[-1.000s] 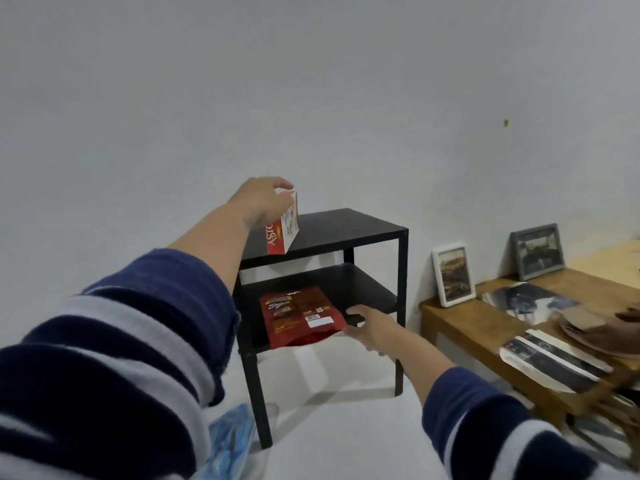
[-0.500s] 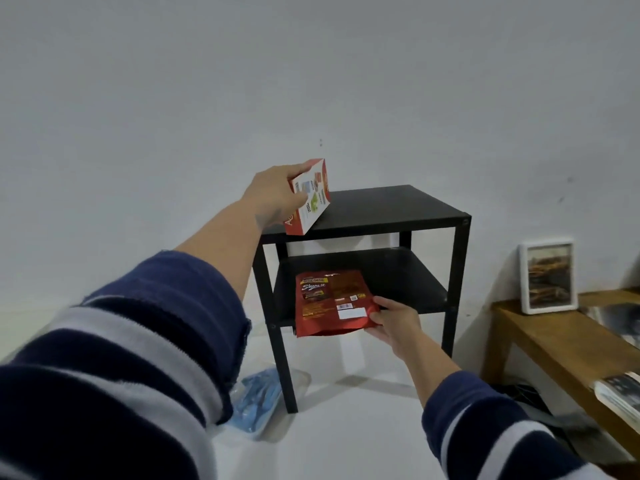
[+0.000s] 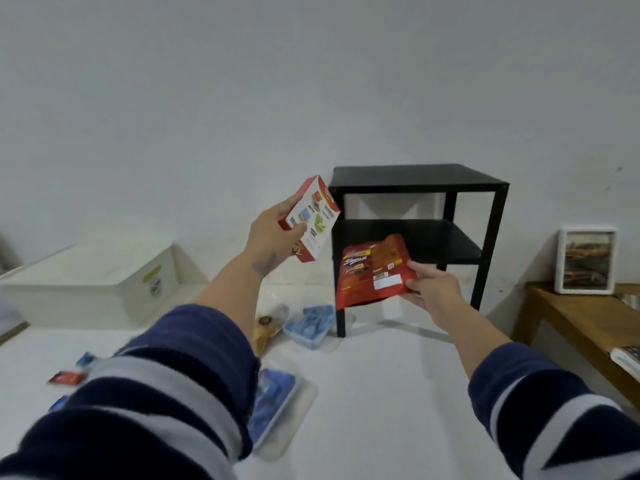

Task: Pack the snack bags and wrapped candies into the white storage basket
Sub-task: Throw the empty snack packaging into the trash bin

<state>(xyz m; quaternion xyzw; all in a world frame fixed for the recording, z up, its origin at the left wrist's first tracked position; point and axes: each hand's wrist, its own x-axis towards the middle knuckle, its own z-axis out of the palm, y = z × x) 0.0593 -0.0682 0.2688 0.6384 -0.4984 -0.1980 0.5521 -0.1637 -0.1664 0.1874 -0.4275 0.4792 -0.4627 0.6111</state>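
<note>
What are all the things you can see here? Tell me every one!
Box: one, red and white, held up in the left hand.
Snack bag: one, red, held in the right hand in front of the black table.
Black table: one, black, two shelves, against the wall.
Basket: one, white, on the floor at the left by the wall.
Blue packs: at least two, blue in clear wrap, on the floor.
Brown pack: one, brownish, on the floor beside a blue pack.
Small candies: a few, red and blue, on the floor at the left.
Picture frame: one, white, on the wooden bench.
Wooden bench: one, brown, at the right.
Left hand: grips the box.
Right hand: pinches the snack bag.
</note>
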